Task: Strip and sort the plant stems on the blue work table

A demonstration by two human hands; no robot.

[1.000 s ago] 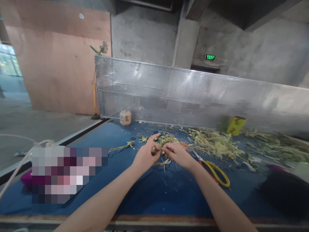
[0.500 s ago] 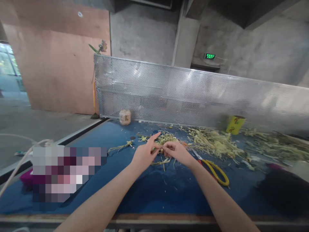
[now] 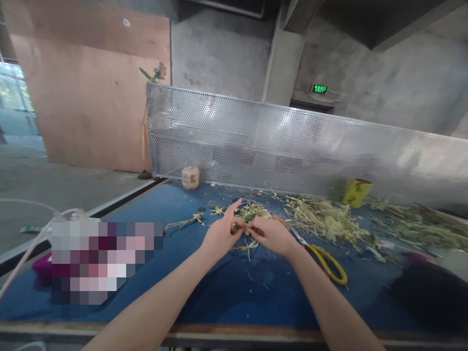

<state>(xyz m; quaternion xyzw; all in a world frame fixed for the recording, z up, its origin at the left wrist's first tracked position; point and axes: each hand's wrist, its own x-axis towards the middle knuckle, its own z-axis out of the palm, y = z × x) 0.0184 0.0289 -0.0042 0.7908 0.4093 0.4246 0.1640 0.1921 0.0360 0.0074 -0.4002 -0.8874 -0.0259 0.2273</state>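
My left hand [image 3: 222,233] and my right hand [image 3: 273,234] meet fingertip to fingertip over the blue tabletop [image 3: 237,292]. Both are closed in a pinch, and the left index finger points up and away. Whatever sits between the fingertips is too small and covered to name. Just behind them lies a small heap of pale green dried plant bits [image 3: 256,210]. A few loose yellowish strands [image 3: 248,247] rest below the fingers. Right of my right hand lie scissors with yellow handles [image 3: 338,278], partly hidden by the wrist.
Larger piles of dried plant strips [image 3: 325,219] cover the right side, near a yellow tin [image 3: 358,193]. A whitish jar [image 3: 190,177] stands by the perforated metal screen [image 3: 237,136]. A thin plant sprig [image 3: 186,222] lies left, near a pixelated area. Something dark [image 3: 431,297] sits at right.
My right hand has turned slightly, its fingers now curled more tightly beside the left fingertips. My left hand stays almost in place. The view has shifted a little.
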